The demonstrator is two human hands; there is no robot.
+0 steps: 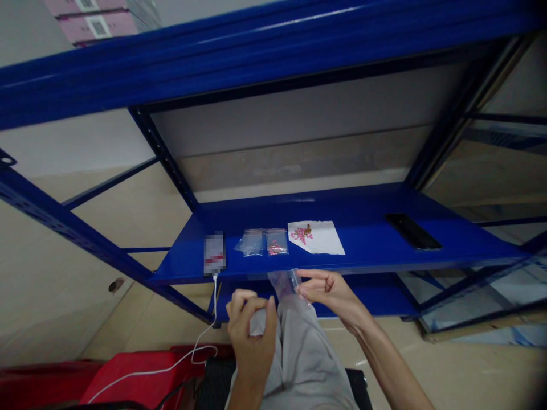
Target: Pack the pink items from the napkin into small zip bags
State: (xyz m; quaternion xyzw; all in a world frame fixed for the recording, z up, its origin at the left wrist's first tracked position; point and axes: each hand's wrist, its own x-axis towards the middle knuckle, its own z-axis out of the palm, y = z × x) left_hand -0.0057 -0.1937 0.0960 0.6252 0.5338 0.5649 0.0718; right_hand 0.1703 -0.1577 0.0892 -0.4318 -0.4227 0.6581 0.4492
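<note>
"Any writing up at the far left?"

"Pink boxes (117, 25) bear white labels (98, 26) with dark square codes; their lettering is too small to read."

"And below, on the blue shelf (363, 228)?"

"First a pale device (215, 254), a white cable (215, 296) at its near end. Its face is blurred into squares, a red band across it, so any brand is illegible."

"Then the left hand (244, 336)?"

"Over the lap, fingers curled towards the thumb. I can't tell whether the tips meet or hold anything. Behind it on the shelf lie flat clear bags (253, 242), then a bag of pink beads (277, 244)."

"What's next?"

"The small clear bag (280, 282), over the lap by the shelf's front edge, pinched between the right hand's (331, 290) thumb and fingers. Behind that, white paper (327, 242) carries loose pink beads (301, 234) and a few brownish ones."

"Last?"

"A black phone (413, 232), lying flat at the right."
</note>
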